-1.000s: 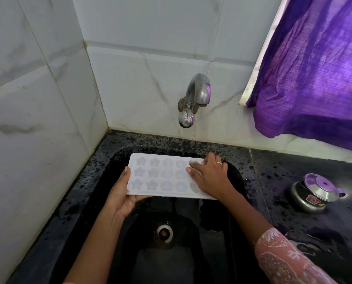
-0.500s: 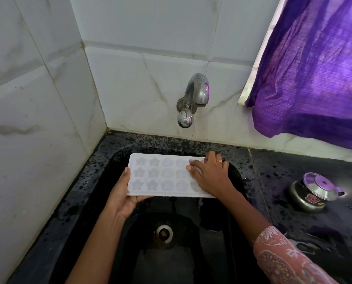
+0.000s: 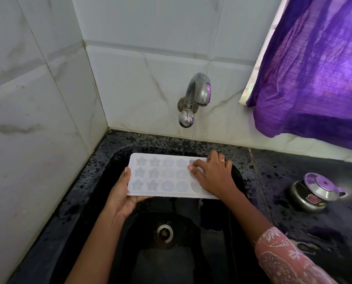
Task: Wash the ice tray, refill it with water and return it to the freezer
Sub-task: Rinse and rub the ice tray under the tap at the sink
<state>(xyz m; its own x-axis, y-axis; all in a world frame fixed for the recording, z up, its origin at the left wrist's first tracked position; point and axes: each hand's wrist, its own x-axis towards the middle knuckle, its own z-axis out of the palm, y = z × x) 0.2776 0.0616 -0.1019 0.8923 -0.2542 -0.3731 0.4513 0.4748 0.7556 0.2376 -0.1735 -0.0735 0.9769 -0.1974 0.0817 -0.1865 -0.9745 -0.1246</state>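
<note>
Almost nothing has moved over the last second. You still hold the ice tray [image 3: 162, 177] level over the black sink [image 3: 101, 160], cavities up, in the same spot as before. Your left hand [image 3: 121, 195] grips its 9 o'clock end, with the palm beneath and the thumb up along the edge. Your right hand [image 3: 214, 177] lies over the 3 o'clock end with the fingers fairly straight and spread, their tips pressing on the last column of moulds. I cannot tell whether its thumb hooks underneath. Only those fingertips seem to have shifted slightly, which reads as rubbing the cavities.

The tap [image 3: 193, 99] at 12 o'clock from the tray shows no stream, and the drain [image 3: 163, 232] lies at 6 o'clock. So I judge you are still in the washing stage, with rinsing and refilling yet to come. The tray already sits nearly under the spout, so opening the tap should be your next concern. On the wet worktop [image 3: 314, 232] at 3 o'clock stands a lidded steel pot [image 3: 312, 193], well apart from the tray.
</note>
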